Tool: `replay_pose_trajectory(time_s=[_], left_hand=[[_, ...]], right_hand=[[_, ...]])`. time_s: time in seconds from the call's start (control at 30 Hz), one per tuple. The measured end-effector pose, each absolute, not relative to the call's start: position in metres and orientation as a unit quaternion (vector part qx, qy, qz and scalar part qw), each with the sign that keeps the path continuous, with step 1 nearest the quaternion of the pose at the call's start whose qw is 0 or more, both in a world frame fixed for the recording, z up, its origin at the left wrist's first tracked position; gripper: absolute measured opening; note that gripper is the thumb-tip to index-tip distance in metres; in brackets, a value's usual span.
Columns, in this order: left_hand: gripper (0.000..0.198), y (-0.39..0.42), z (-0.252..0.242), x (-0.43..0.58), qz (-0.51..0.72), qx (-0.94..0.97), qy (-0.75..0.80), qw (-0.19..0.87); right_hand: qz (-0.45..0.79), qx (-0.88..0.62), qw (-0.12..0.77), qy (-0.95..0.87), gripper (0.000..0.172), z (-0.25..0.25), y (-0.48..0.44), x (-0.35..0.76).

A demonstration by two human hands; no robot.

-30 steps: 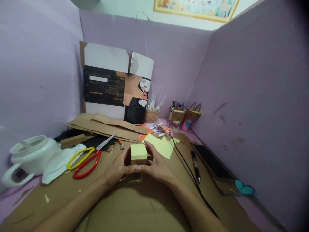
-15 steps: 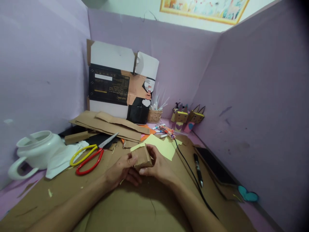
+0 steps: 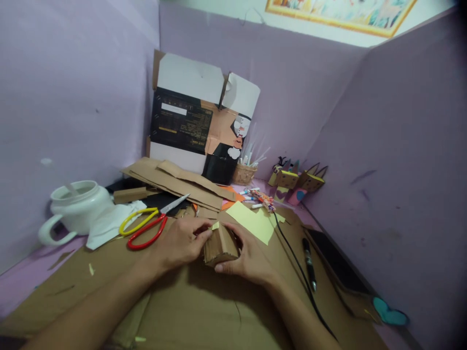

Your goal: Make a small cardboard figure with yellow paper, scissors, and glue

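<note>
Head view: angled inward, the left hand (image 3: 182, 241) pinches and the right hand (image 3: 251, 255) clasps a small cardboard box (image 3: 222, 244).

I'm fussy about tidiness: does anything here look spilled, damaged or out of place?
Yes, mildly: small pale scraps lie loose on the cardboard sheet, either side of the left forearm, like unswept trimmings. Nothing looks spilled.

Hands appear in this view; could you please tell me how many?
2: the left hand touching the cardboard block at its left, and the right hand holding its right.
</note>
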State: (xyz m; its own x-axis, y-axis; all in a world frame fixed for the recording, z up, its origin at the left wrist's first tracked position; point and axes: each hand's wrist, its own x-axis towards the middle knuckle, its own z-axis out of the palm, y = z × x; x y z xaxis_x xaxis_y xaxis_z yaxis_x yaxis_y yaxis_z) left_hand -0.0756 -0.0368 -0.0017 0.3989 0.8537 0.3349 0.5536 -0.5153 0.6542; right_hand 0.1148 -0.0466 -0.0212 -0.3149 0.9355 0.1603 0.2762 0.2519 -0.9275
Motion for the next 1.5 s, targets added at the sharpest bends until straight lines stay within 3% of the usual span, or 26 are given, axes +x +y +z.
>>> replay_pose_trajectory(time_s=[0.1, 0.3, 0.53, 0.7, 0.77, 0.9, 1.0, 1.1, 1.4, 1.5], left_hand=[[0.029, -0.037, -0.001, -0.076, 0.323, 0.83, 0.422, 0.168], [0.026, -0.036, 0.0, -0.078, 0.351, 0.811, 0.421, 0.203], [0.019, -0.038, -0.004, -0.077, 0.355, 0.831, 0.41, 0.124], [0.028, -0.03, -0.003, -0.076, 0.384, 0.77, 0.447, 0.243], [0.029, -0.024, 0.002, -0.086, 0.385, 0.748, 0.491, 0.228], [0.025, -0.014, 0.011, -0.126, 0.233, 0.684, 0.69, 0.036], [0.028, -0.009, 0.008, -0.155, 0.077, 0.685, 0.724, 0.016], [0.026, -0.007, 0.001, -0.166, 0.029, 0.689, 0.724, 0.006], [0.035, -0.004, 0.007, -0.164, 0.125, 0.655, 0.744, 0.04], [0.033, -0.008, 0.018, -0.158, 0.236, 0.614, 0.75, 0.073]], right_hand=[[0.437, -0.431, 0.386, -0.689, 0.081, -0.021, -0.046, 0.115], [0.464, -0.421, 0.376, -0.683, 0.081, -0.02, -0.046, 0.117], [0.484, -0.419, 0.374, -0.671, 0.078, -0.019, -0.047, 0.117], [0.539, -0.375, 0.383, -0.65, 0.076, -0.019, -0.046, 0.12], [0.573, -0.343, 0.42, -0.614, 0.069, -0.02, -0.044, 0.122], [0.591, -0.332, 0.507, -0.532, 0.054, -0.023, -0.039, 0.125], [0.586, -0.348, 0.535, -0.5, 0.045, -0.024, -0.037, 0.127], [0.579, -0.353, 0.545, -0.493, 0.044, -0.023, -0.036, 0.128], [0.575, -0.352, 0.556, -0.486, 0.039, -0.015, -0.037, 0.128], [0.568, -0.348, 0.568, -0.483, 0.036, -0.014, -0.036, 0.13]])
